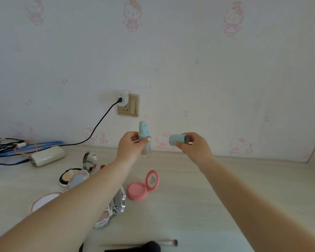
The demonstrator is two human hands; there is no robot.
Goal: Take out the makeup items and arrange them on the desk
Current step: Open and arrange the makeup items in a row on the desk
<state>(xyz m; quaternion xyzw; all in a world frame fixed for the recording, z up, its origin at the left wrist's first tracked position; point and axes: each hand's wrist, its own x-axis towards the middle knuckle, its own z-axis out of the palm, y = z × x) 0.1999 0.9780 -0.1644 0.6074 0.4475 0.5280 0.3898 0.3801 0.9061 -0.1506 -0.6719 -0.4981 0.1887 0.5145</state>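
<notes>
Cylindrical pump bottle (pixel 144 140) (clear base) in left hand (pixel 130 145), its matte teal cap (pixel 177 139) pinched in right hand (pixel 193 145).

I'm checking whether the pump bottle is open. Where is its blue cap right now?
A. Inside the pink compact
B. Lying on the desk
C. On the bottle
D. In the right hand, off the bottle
D: the right hand pinches the cap beside the bottle, which the left hand holds upright with its pump bare.
</notes>
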